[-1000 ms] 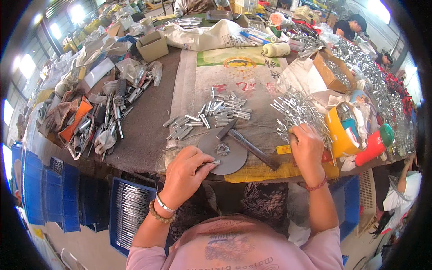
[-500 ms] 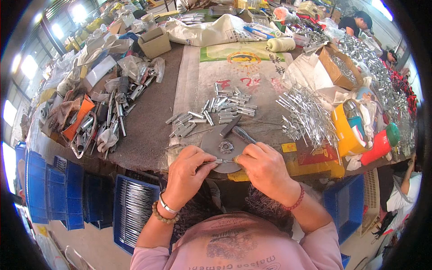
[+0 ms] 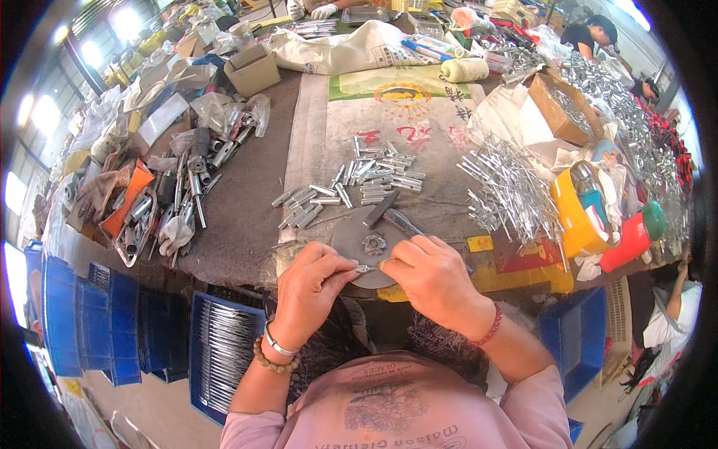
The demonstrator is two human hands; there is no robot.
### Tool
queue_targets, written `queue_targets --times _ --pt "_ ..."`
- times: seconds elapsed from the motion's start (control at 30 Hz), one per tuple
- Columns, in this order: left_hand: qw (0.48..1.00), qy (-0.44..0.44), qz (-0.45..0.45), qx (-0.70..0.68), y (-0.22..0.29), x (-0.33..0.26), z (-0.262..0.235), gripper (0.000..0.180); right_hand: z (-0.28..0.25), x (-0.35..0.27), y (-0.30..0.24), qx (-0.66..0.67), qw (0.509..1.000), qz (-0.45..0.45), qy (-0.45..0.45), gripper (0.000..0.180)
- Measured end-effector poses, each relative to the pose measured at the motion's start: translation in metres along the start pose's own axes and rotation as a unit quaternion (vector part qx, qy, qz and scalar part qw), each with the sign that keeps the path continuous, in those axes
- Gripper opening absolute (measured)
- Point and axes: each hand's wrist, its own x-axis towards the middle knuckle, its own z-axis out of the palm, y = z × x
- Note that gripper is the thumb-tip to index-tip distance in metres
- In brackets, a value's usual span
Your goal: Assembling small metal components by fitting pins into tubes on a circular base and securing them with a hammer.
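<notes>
Low over the near edge of a round grey metal disc [image 3: 344, 238], my left hand [image 3: 310, 280] pinches a short silvery metal tube [image 3: 363, 268]. My right hand [image 3: 432, 273] has thumb and forefinger closed at the tube's right end, on what looks like a thin metal rod [image 3: 375, 269], mostly covered by the fingertips. On the disc lie a small flower-shaped metal piece [image 3: 374, 244] and a dark hammer head [image 3: 381, 209]. A tool handle [image 3: 404, 222] rests beyond my right fingers. Past the disc, several loose metal tubes [image 3: 370, 176] are spread on the printed sack.
Thin metal rods [image 3: 516, 191] lie heaped on the right, beside a yellow container [image 3: 580, 217] and a red bottle [image 3: 628, 243]. Tools with an orange handle [image 3: 133, 194] crowd the left. Below the table stands a blue crate [image 3: 196, 352] of metal rods. Another person's gloved hand [image 3: 324, 11] shows at the far edge.
My right fingertips have moved left, closer to my left hand, so less of the thin rod shows between them. Gloved hands have appeared at the far edge.
</notes>
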Motion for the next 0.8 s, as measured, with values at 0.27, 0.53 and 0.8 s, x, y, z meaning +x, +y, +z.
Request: queue_targets --times 0.27,0.53,0.8 --pt "1.000 -0.017 -0.004 -0.008 0.003 0.003 -0.002 0.018 0.012 -0.001 0.001 0.007 0.998 -0.023 0.060 0.008" --pt "1.000 0.000 -0.005 0.012 0.004 -0.001 -0.002 0.019 -0.045 -0.039 0.076 -0.130 0.964 0.210 0.103 0.021" --pt "0.999 0.015 0.034 0.027 -0.002 -0.001 0.000 0.021 -0.038 -0.036 0.091 -0.197 0.966 0.162 0.031 0.012"
